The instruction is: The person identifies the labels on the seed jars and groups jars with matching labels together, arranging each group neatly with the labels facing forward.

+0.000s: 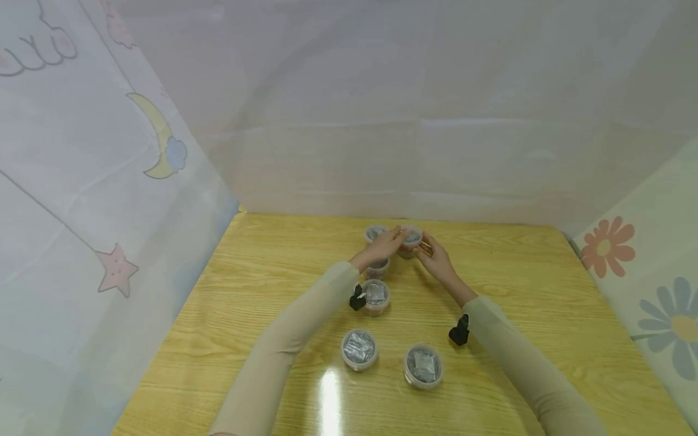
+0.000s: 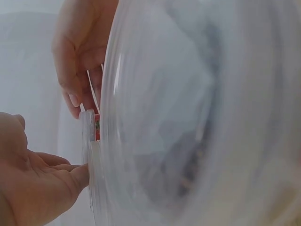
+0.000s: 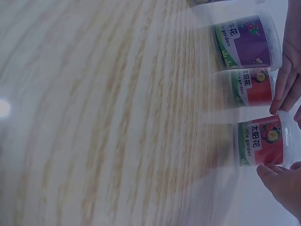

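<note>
A lidded clear plastic tub with a red "little garden" label (image 3: pixel 263 141) stands at the back of the table. My right hand (image 1: pixel 438 261) curves round its right side, thumb and fingers at the rim. From the left my left hand (image 1: pixel 383 245) reaches over with fairly straight fingers touching the lid edge. Beside it, partly under my left hand and wrist, are another red-labelled tub (image 3: pixel 254 87) and a purple-labelled tub (image 3: pixel 244 42). A tub wall (image 2: pixel 178 117) fills most of the left wrist view and hides part of the contact.
Nearer on the wooden table (image 1: pixel 262 254) stand more lidded tubs with silvery packets inside: one by the left cuff (image 1: pixel 376 295), one front left (image 1: pixel 359 349) and one front right (image 1: pixel 423 367). A pale cloth wall (image 1: pixel 382 163) rises behind the back edge.
</note>
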`<act>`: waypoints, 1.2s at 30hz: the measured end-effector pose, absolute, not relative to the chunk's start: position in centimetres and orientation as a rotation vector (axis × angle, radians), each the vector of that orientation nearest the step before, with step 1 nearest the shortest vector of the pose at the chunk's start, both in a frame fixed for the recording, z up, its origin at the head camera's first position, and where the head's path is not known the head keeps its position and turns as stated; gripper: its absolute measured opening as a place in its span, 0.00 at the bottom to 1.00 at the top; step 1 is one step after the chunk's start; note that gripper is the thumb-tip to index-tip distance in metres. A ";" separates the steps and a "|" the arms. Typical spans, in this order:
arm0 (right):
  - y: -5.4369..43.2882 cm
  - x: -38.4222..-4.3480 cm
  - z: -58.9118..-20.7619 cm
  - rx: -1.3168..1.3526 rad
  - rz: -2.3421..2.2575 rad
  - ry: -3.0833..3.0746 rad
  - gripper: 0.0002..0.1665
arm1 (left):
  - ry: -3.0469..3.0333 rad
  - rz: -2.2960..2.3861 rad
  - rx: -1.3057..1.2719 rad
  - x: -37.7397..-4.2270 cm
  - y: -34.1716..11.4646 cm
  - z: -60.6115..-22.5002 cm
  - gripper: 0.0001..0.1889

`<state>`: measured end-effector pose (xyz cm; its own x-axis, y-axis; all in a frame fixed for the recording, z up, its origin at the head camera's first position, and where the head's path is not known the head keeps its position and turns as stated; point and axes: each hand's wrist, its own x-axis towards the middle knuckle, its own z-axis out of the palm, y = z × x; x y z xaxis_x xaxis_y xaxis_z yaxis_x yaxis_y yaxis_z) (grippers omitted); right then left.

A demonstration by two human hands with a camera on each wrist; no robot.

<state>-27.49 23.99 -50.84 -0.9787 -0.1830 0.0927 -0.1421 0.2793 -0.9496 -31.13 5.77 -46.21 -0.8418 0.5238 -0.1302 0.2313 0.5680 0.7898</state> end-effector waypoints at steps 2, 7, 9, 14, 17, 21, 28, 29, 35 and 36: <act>24.0 -27.6 -50.9 -0.319 -1.828 2.497 0.40 | 2.459 1.154 0.609 -31.1 5.8 -46.1 0.38; 23.8 -27.0 -49.8 -0.331 -1.829 2.472 0.40 | 2.456 1.139 0.600 -31.1 5.9 -45.9 0.39; 23.6 -26.6 -49.1 -0.334 -1.820 2.473 0.39 | 2.456 1.132 0.605 -31.1 6.0 -45.9 0.39; 23.3 -26.2 -48.5 -0.331 -1.786 2.487 0.39 | 2.449 1.130 0.610 -31.0 6.2 -45.9 0.38; 23.6 -26.5 -49.0 -0.332 -1.781 2.480 0.41 | 2.442 1.143 0.620 -30.9 6.3 -45.8 0.38; 24.1 -27.3 -50.0 -0.343 -1.792 2.468 0.42 | 2.448 1.141 0.637 -31.0 6.4 -46.0 0.37; 24.2 -27.1 -50.1 -0.385 -1.769 2.477 0.43 | 2.472 1.110 0.634 -31.2 6.5 -46.3 0.40; 24.0 -26.9 -49.8 -0.388 -1.768 2.477 0.43 | 2.471 1.111 0.633 -31.1 6.5 -46.3 0.40; 23.6 -25.6 -48.7 -0.404 -1.720 2.500 0.42 | 2.473 1.110 0.646 -30.6 6.4 -46.1 0.40; 23.6 -25.5 -48.6 -0.405 -1.710 2.507 0.42 | 2.476 1.110 0.651 -30.5 6.3 -46.1 0.40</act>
<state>-25.46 23.59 -48.61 -0.9618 -0.2613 0.0817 -0.1714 0.3421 -0.9239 -30.49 6.35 -46.07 -0.8334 0.5382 -0.1255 0.2644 0.5877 0.7646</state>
